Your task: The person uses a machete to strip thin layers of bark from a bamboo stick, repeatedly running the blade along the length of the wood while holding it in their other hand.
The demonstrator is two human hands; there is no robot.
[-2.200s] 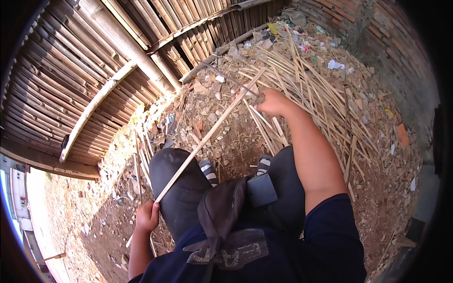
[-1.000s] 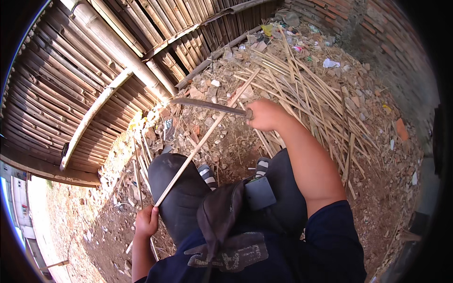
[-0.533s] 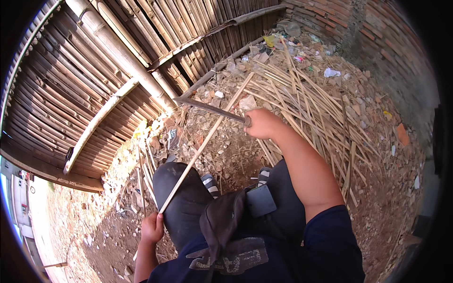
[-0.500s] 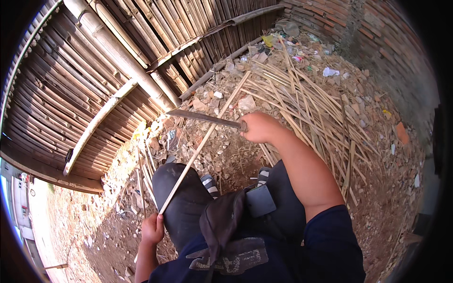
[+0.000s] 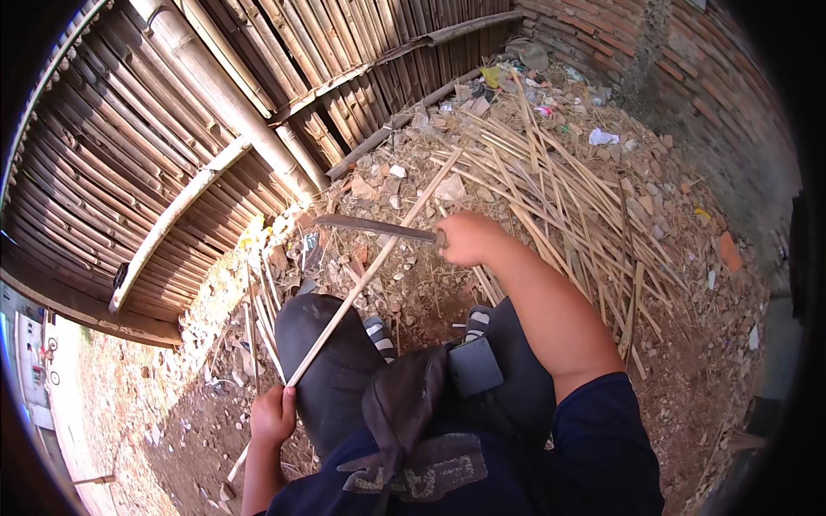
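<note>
My right hand [image 5: 469, 239] is wrapped round the handle of a long-bladed machete [image 5: 370, 225], its dark blade pointing left. The blade lies across a pale bamboo strip [image 5: 344, 305] and appears to touch it. Low on the left, my left hand [image 5: 273, 414] grips the near end of that strip. From there the strip slants over my left knee [image 5: 314, 335] and up to the right, its far end by the heap of strips. A short piece of the strip also shows below my left hand.
A heap of cut bamboo strips [image 5: 568, 198] lies on the rubble at the right. More strips [image 5: 262, 318] lean beside my left knee. A bamboo wall [image 5: 206, 155] rises at the left, with a brick wall [image 5: 705, 69] at the far right. A dark flat object [image 5: 475, 367] rests on my lap.
The machete and my right hand have shifted slightly down the strip toward me. The strip's far end has dropped a little, and my left hand has barely moved.
</note>
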